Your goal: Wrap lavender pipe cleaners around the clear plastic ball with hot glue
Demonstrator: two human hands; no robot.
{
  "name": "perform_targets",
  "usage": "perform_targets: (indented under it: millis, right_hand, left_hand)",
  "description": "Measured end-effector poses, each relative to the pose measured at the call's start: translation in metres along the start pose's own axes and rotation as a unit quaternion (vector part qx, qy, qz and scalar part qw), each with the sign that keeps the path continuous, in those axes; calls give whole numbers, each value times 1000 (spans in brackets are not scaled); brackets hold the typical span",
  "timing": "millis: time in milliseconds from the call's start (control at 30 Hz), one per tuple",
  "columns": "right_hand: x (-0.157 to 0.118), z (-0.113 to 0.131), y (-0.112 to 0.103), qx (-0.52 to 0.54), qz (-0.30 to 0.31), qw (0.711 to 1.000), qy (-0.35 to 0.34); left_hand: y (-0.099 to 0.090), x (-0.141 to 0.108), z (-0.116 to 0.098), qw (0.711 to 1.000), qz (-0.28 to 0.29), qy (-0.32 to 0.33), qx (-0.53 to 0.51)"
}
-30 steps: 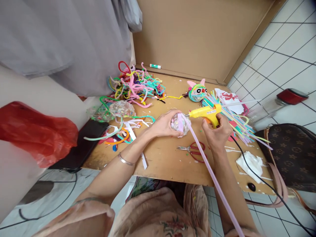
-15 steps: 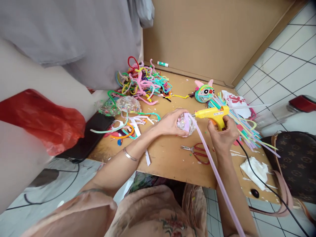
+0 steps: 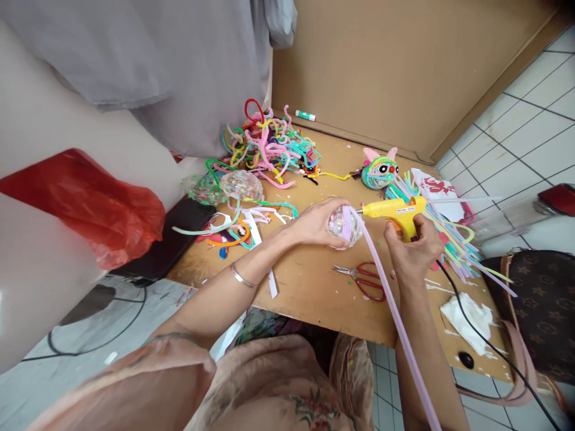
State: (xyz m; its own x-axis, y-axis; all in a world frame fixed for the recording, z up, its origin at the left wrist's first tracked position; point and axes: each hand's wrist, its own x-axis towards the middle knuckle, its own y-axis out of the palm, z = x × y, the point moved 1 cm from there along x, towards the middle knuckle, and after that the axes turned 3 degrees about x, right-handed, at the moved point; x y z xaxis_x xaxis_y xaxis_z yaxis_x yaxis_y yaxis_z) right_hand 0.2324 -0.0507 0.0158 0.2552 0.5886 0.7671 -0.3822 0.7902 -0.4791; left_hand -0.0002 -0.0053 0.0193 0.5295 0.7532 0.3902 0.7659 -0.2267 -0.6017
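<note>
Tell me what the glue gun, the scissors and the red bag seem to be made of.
Glue gun: hard plastic, judging by its smooth, evenly yellow casing.
Scissors: probably steel blades, from their grey metallic look; the smooth red handles could be plastic or coated metal.
Red bag: likely thin plastic film, glossy and slightly see-through, with crinkles catching the light.

The yellow glue gun (image 3: 395,209) points at the clear ball (image 3: 347,227) — round, speckled (and partly lilac-wrapped).

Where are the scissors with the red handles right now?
In the head view, the red-handled scissors lie on the table, below the clear ball in the left hand, just left of the right forearm.
</note>
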Motion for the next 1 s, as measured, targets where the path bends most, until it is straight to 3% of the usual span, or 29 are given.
perform_targets:
  millis: [1000]
  right_hand:
    - [1,-3,-1,15,-18,1000,-11]
  left_hand:
    - [-1,0,-1,1000,2,11,-2]
